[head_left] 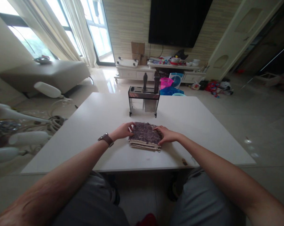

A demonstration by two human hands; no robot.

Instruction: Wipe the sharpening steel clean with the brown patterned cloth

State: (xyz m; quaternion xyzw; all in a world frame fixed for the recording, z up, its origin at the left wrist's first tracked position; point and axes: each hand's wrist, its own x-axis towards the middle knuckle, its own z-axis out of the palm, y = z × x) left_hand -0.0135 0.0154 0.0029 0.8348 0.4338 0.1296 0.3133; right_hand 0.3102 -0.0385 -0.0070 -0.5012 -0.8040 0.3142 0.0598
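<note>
A folded brown-and-cream cloth [146, 135], thick and woven, lies flat on the white table [104, 113] near its front edge. A small loop shows at its front right corner. My left hand [124, 130] holds the cloth's left edge with bent fingers, a watch on the wrist. My right hand [166, 135] grips the right side, its fingers on top and its thumb at the front corner. Just beyond the cloth stands a knife block [144, 94] with clear sides, upright on small feet. Two dark handles stick up from it.
A small brown mark or object [184, 161] is at the table's front right. Left of the table are white lamp-like pieces [48, 90] and coiled cables [57, 122]. Behind it are a pink basket [165, 83] and a low cabinet [128, 73]. A grey bench [48, 75] stands by the windows.
</note>
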